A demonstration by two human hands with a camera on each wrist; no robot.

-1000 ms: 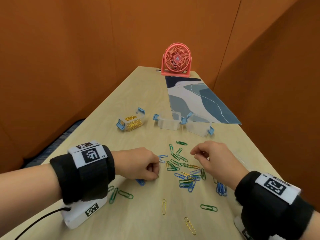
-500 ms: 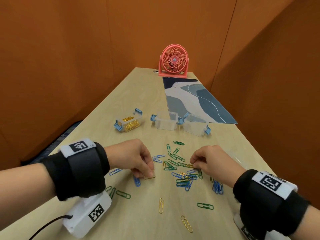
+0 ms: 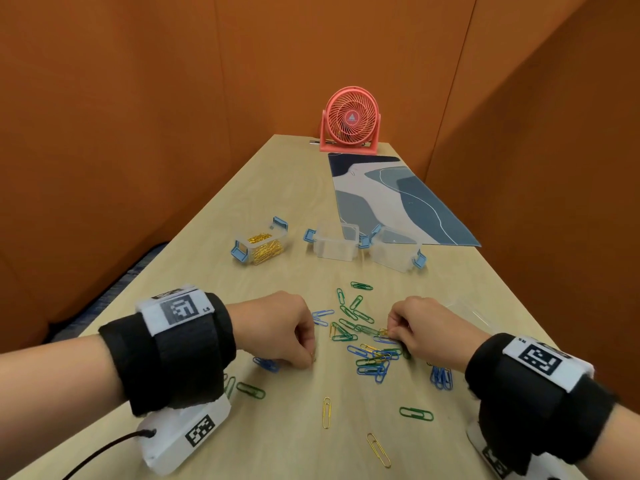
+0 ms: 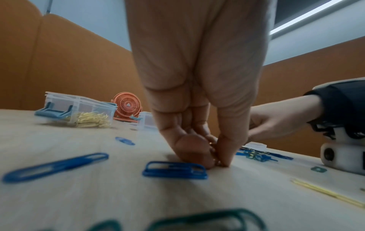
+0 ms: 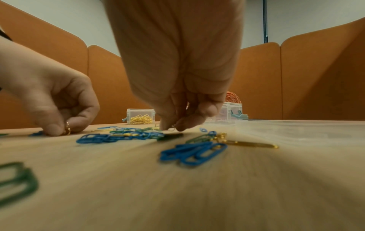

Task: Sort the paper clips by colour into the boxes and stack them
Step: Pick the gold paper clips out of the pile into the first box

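Blue, green and gold paper clips [image 3: 374,355] lie tangled mid-table. My left hand [image 3: 311,358] presses its fingertips to the wood and pinches gold clips [image 4: 214,154] beside a blue clip [image 4: 174,169]. My right hand [image 3: 393,336] pinches a gold clip [image 5: 172,129] at the pile's upper edge. Further back stand three clear boxes with blue latches: one holding gold clips [image 3: 259,245], and two empty boxes [image 3: 336,245] [image 3: 394,252]. Lone gold clips [image 3: 326,412] and a green clip [image 3: 415,413] lie nearer me.
A pink fan [image 3: 349,123] stands at the far end, with a patterned mat [image 3: 391,199] in front of it. Orange partitions wall in the table on three sides. A blue clip bunch [image 3: 441,377] lies by my right wrist. A clear lid [image 3: 467,310] rests at the right.
My right hand has come down from above the pile onto its edge and closed on a gold clip. My left hand has stayed low, still pinching gold clips.
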